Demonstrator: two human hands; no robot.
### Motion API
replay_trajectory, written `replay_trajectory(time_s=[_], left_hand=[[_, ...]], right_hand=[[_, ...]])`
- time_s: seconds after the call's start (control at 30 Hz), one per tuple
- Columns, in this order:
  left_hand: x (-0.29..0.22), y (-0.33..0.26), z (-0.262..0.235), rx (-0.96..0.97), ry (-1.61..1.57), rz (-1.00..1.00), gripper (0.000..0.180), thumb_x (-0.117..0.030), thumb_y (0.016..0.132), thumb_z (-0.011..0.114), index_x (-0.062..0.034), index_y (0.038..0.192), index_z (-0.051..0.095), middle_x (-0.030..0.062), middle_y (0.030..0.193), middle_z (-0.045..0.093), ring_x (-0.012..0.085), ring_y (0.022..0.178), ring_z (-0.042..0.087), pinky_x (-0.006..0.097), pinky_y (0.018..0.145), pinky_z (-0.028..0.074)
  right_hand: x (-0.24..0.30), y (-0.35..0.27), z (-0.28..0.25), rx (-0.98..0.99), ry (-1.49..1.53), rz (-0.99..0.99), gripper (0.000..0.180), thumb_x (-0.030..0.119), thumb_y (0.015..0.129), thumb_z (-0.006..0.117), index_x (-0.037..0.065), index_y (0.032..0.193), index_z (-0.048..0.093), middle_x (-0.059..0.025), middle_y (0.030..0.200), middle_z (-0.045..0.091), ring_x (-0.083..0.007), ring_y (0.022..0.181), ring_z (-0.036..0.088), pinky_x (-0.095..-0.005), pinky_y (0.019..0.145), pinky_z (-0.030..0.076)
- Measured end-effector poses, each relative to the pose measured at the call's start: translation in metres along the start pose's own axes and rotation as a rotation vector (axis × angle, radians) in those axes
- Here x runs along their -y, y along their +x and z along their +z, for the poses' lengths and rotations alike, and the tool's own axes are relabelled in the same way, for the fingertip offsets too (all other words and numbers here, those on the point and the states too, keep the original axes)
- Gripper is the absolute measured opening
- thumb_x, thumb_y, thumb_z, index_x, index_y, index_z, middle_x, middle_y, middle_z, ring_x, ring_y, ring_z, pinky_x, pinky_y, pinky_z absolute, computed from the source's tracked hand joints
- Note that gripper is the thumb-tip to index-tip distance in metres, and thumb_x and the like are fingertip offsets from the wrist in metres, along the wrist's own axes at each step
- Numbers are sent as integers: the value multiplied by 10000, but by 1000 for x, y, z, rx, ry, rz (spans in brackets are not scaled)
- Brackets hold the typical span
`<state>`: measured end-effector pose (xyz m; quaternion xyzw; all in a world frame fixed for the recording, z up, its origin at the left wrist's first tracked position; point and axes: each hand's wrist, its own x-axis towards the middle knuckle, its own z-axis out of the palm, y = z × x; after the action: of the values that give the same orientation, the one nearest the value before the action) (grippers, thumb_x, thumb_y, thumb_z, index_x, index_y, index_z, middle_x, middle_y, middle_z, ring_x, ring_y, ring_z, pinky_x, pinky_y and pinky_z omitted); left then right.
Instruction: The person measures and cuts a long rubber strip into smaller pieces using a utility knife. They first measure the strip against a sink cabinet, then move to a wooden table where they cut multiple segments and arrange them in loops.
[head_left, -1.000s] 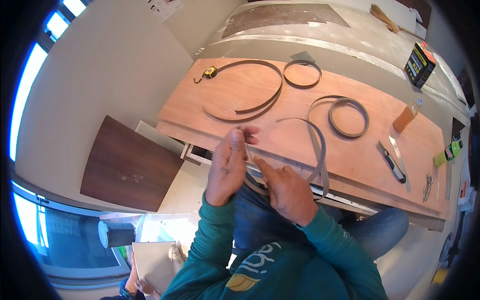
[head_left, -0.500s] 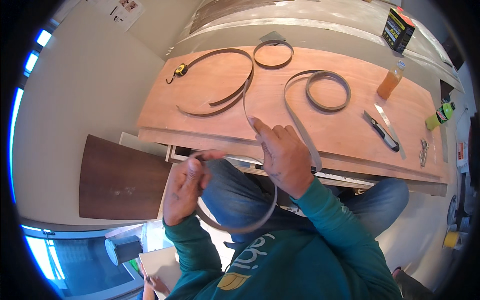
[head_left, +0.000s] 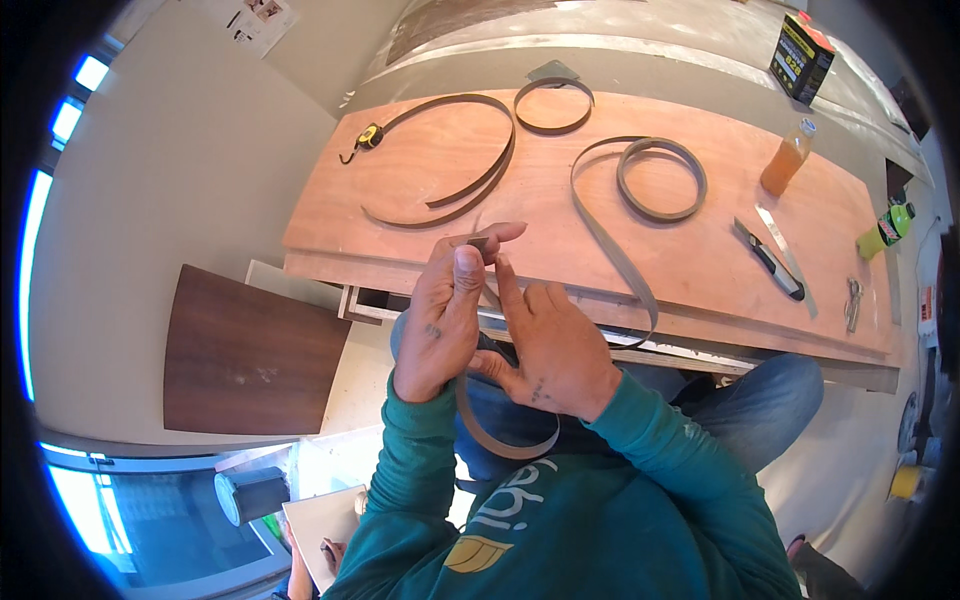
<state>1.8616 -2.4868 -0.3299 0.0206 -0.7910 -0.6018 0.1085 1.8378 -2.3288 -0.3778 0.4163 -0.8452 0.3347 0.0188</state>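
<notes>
A thin brown edging strip (head_left: 505, 448) hangs in a loop below my two hands, over my lap. My left hand (head_left: 440, 325) pinches the strip, its thumb pressed on a short piece that shows by the fingertips. Close against it, my right hand (head_left: 565, 350) has its index finger pointing up to the left fingers and its other fingers curled. The loop runs up behind this hand, and its palm side is hidden. Another coiled strip (head_left: 703, 190) rests on the wooden board (head_left: 370, 260), its tail dropping over the near edge.
More strips lie on the board: a long curve (head_left: 512, 140) and a small ring (head_left: 590, 105). A tape measure (head_left: 371, 136), utility knife (head_left: 770, 262), metal blade (head_left: 785, 245), keys (head_left: 853, 305), orange bottle (head_left: 785, 165) and green bottle (head_left: 885, 232) sit there too. A dark panel (head_left: 250, 350) leans at left.
My left hand has moved right and up to meet the right hand. The strip's loop has become smaller and narrower. My right hand has come down slightly.
</notes>
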Motion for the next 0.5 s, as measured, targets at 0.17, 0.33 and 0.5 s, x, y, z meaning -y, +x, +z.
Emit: replay_trajectory(time_s=[0.17, 0.33, 0.5], left_hand=[[16, 3, 3, -127, 37, 20, 565, -462, 1164, 396, 15, 1241, 689, 60, 1204, 676, 129, 979, 562, 306, 957, 495], [25, -3, -3, -264, 0, 33, 569, -470, 1163, 398, 7, 1263, 691, 24, 1029, 601, 110, 885, 539, 281, 892, 522], [38, 10, -22, -513, 0, 105, 607, -513, 1152, 377, 1, 1301, 664, 20, 967, 523, 92, 841, 573, 271, 812, 587]], right_hand=[[1, -3, 14, 93, 160, 31, 952, 535, 1023, 584, -213, 1542, 303, -278, 1046, 604, -369, 953, 567, -452, 844, 479], [8, 3, 25, -98, 256, -34, 849, 411, 959, 683, -153, 1522, 389, -253, 1146, 595, -374, 1043, 565, -470, 909, 469], [17, -21, 21, -295, 231, -273, 702, 310, 836, 798, -17, 1420, 588, -179, 1232, 599, -369, 1153, 558, -493, 1011, 435]])
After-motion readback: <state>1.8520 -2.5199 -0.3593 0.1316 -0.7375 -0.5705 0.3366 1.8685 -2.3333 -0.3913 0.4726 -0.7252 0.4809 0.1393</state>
